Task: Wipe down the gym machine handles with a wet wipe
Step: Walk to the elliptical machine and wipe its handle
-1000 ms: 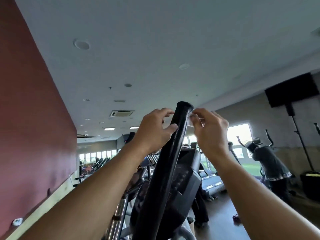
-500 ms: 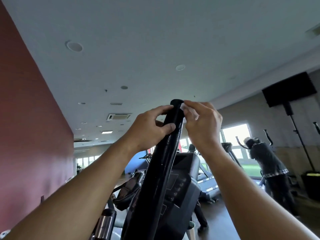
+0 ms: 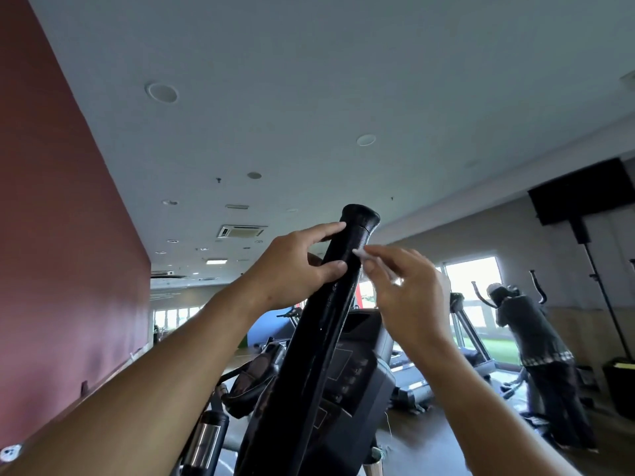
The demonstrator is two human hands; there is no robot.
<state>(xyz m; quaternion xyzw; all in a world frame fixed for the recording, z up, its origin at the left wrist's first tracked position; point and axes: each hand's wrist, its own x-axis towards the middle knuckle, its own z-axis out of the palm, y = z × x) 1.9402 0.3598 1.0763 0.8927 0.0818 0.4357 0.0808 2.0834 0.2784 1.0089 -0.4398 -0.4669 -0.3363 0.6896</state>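
Observation:
A tall black handle (image 3: pixel 330 304) of a gym machine rises through the middle of the head view, its rounded top near the ceiling line. My left hand (image 3: pixel 295 269) grips the handle just below the top, thumb in front and fingers curled round the far side. My right hand (image 3: pixel 405 290) is on the handle's right side and pinches a small white wet wipe (image 3: pixel 360 253) between its fingertips. The wipe's tip touches the handle's right edge. Most of the wipe is hidden by my fingers.
The machine's dark console (image 3: pixel 357 372) sits behind the handle. A red wall (image 3: pixel 62 252) runs along the left. A person (image 3: pixel 536 352) uses another machine at the right by a window. A speaker on a stand (image 3: pixel 584 194) is at far right. Treadmills stand further back.
My right hand has slid down from the handle's top and drawn a little to the right with the wipe. My left hand keeps its grip. The camera has tilted slightly.

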